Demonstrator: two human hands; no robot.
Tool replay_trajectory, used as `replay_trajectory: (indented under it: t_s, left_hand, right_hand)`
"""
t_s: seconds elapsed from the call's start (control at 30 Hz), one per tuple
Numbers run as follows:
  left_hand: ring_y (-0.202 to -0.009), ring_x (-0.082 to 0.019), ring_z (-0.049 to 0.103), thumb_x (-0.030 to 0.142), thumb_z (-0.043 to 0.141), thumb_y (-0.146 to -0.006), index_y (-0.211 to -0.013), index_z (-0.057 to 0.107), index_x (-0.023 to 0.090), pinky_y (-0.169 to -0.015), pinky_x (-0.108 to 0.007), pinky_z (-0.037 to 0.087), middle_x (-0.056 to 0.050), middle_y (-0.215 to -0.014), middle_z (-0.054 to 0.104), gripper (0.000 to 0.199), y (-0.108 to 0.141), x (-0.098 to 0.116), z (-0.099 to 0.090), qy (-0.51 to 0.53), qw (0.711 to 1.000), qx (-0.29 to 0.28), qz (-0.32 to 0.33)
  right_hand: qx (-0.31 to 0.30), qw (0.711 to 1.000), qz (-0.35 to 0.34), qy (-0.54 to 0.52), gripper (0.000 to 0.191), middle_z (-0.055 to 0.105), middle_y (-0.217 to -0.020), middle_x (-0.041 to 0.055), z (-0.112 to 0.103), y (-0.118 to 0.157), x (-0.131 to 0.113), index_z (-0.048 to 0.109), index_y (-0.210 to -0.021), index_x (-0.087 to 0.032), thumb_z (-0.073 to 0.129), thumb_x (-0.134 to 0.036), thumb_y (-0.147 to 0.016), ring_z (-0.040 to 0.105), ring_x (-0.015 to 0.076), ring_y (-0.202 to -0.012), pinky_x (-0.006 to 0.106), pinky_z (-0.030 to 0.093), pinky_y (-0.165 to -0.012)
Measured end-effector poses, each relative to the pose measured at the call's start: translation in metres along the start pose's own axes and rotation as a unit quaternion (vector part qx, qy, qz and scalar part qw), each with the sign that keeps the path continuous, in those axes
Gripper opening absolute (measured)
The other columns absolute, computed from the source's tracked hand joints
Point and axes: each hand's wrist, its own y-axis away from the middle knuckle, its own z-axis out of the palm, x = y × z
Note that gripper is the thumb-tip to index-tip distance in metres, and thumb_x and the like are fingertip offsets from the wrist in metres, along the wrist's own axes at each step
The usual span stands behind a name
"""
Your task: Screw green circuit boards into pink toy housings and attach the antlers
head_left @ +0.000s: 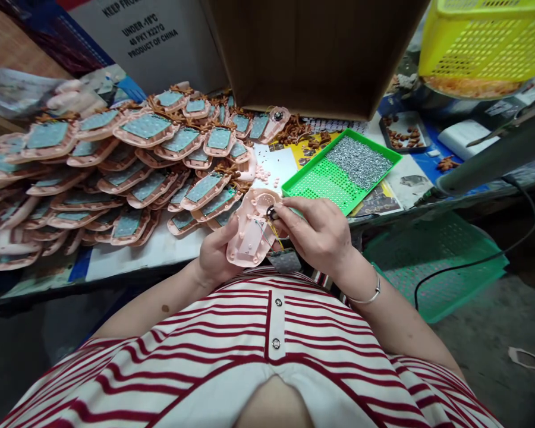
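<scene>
My left hand (218, 252) grips a pink plastic shell (249, 238) by its left side, its hollow inside facing up. Over the round end of that shell, my right hand (314, 229) pinches a small dark round part, which looks like a speaker (271, 212). Thin coloured wires (275, 233) run from it across the shell. A dark flat piece (285, 261) hangs below the shell, partly hidden. To the left lies a big heap of similar pink shells (149, 128) fitted with blue-green boards and brown parts.
A green tray (289, 189) of small metal screws (359, 160) stands beyond my right hand. Behind it is an open cardboard box (307, 59). A yellow basket (485, 53), a small dark tray (405, 132) and a metal pole (494, 137) are at right; a green crate (446, 261) sits lower.
</scene>
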Motion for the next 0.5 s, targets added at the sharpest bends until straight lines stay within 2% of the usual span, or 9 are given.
replay_trajectory:
  t_s: [0.1,0.2,0.33,0.5]
  left_hand:
    - [-0.101,-0.03,0.071,0.054,0.071,-0.08,-0.137,0.058,0.021,-0.089,-0.041,0.058,-0.008,-0.11,0.073,0.067,0.002,0.0,0.002,-0.005,1.0,-0.001,-0.012]
    - [-0.106,-0.034,0.07,0.06,0.069,-0.08,-0.138,0.056,0.022,-0.091,-0.045,0.057,-0.009,-0.113,0.073,0.071,0.003,-0.003,0.001,-0.03,0.999,-0.026,-0.03]
    - [-0.098,-0.035,0.072,0.064,0.068,-0.077,-0.131,0.062,0.022,-0.085,-0.046,0.058,-0.01,-0.105,0.074,0.068,0.004,-0.005,-0.003,-0.064,0.994,-0.057,-0.067]
    - [-0.084,-0.034,0.073,0.068,0.065,-0.076,-0.114,0.069,0.017,-0.083,-0.049,0.057,-0.012,-0.088,0.075,0.064,0.004,-0.007,-0.01,-0.089,0.988,-0.075,-0.097]
  right_hand:
    - [0.038,0.999,0.019,-0.02,0.026,0.074,-0.107,0.0096,0.0,0.001,-0.001,0.063,-0.119,-0.018,0.063,-0.024,-0.094,0.066,0.0176,-0.09,0.032,0.048,-0.074]
    - [0.073,0.995,0.053,-0.053,0.024,0.072,-0.108,0.0087,0.001,0.003,-0.004,0.064,-0.117,-0.021,0.064,-0.026,-0.093,0.066,0.0174,-0.092,0.033,0.052,-0.078]
    - [0.084,0.983,0.118,-0.115,0.021,0.07,-0.111,0.0088,0.003,0.002,-0.009,0.065,-0.114,-0.021,0.062,-0.029,-0.095,0.065,0.0177,-0.1,0.034,0.054,-0.084]
    - [0.066,0.989,0.105,-0.076,0.017,0.072,-0.101,0.0072,0.0,-0.001,-0.014,0.067,-0.107,-0.019,0.062,-0.029,-0.094,0.064,0.0182,-0.092,0.035,0.05,-0.084]
